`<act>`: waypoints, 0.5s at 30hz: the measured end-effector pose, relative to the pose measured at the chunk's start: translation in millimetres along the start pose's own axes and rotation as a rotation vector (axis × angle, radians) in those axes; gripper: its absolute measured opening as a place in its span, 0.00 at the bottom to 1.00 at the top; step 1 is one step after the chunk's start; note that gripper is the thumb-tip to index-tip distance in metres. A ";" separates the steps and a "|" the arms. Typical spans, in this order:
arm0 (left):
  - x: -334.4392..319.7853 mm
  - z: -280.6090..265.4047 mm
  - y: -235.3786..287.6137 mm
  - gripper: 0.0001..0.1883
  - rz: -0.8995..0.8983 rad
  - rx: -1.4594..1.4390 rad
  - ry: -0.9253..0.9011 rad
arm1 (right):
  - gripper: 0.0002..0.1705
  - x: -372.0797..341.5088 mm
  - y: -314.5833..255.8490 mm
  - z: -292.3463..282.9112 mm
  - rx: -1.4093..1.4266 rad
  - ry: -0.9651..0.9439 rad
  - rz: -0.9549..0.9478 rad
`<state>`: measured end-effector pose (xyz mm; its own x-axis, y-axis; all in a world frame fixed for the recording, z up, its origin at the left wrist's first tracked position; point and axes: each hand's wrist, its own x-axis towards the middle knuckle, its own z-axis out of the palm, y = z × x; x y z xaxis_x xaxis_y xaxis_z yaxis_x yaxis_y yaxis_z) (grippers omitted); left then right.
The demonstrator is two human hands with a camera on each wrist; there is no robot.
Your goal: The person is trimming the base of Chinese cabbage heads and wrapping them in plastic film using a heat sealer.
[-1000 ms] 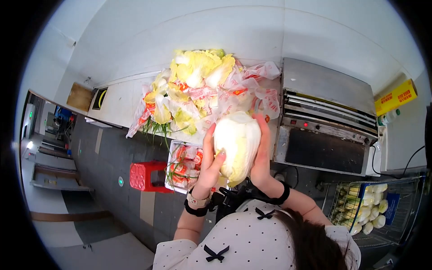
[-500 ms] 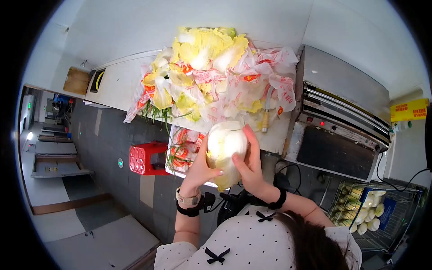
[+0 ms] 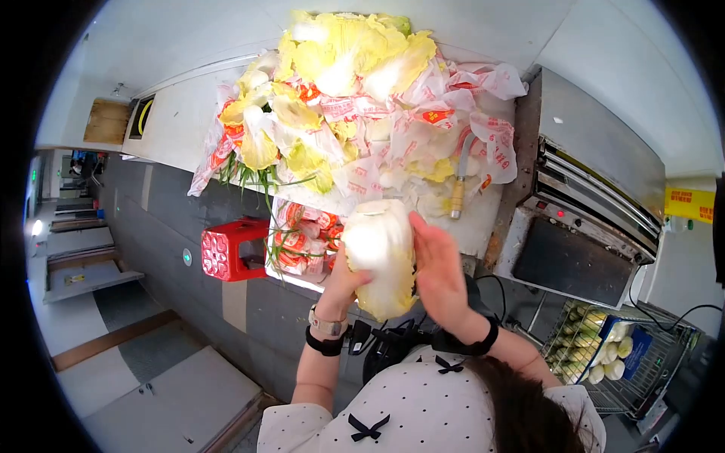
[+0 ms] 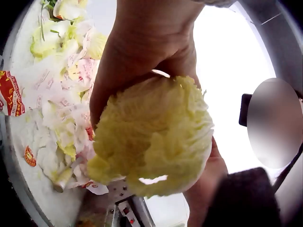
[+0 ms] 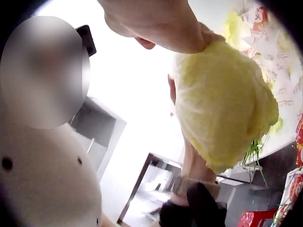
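Note:
A pale yellow-white napa cabbage [image 3: 381,260] is held up in front of the person's body, its leafy yellow end toward the body. The left hand [image 3: 341,283] grips its left side, the thumb laid over the white part. On the other side, the right hand [image 3: 442,275] is flat with straight fingers, its fingertips right at the cabbage's edge. In the left wrist view the frilly leaf end of the cabbage [image 4: 151,132] fills the middle below the left hand [image 4: 149,42]. From the right wrist view, the cabbage [image 5: 222,104] hides most of the left hand's fingers.
Loose cabbage leaves [image 3: 340,57] and printed plastic bags [image 3: 438,113] cover the counter [image 3: 177,136]. A knife [image 3: 459,185] with a wooden handle lies there. A wrapping machine [image 3: 596,211] stands to the right, a cart of cabbages [image 3: 604,347] below it, a red stool [image 3: 230,249] to the left.
The cabbage has come lower and turned between the hands. The right hand has gone from holding it, thumb on top, to straight fingers alongside. The left hand still holds on.

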<state>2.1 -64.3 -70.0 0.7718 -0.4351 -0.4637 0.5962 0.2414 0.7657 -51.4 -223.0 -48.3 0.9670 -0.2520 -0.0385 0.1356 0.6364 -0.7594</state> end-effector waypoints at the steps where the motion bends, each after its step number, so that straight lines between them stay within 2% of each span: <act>1: 2.0 -4.1 2.1 0.54 -0.003 -0.035 -0.003 | 0.23 11.7 1.8 -11.2 0.001 0.054 0.029; 2: 3.9 -8.2 5.1 0.52 -0.006 -0.070 -0.006 | 0.23 25.3 4.4 -25.6 0.003 0.108 0.057; 4: 8.5 -18.5 9.0 0.51 0.000 -0.060 0.000 | 0.24 58.1 30.0 -82.5 -0.968 0.293 0.084; 6: 16.5 -29.8 10.2 0.52 0.019 0.027 0.020 | 0.27 81.0 58.1 -118.6 -1.786 0.274 -0.185; 8: 22.6 -31.6 15.0 0.51 0.050 0.081 -0.012 | 0.27 91.4 79.9 -145.7 -1.806 0.327 -0.107; 11: 33.7 -42.5 14.4 0.52 0.065 0.183 -0.059 | 0.29 104.0 86.4 -154.0 -1.777 0.412 -0.040; 15: 46.0 -56.6 4.7 0.51 0.055 0.454 -0.075 | 0.25 97.9 68.6 -137.9 -1.661 0.482 0.069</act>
<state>52.8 -34.1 -112.9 0.7714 -0.4976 -0.3966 0.3850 -0.1312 0.9135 22.8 -304.6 -193.7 0.7724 -0.6341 -0.0368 -0.5491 -0.6375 -0.5404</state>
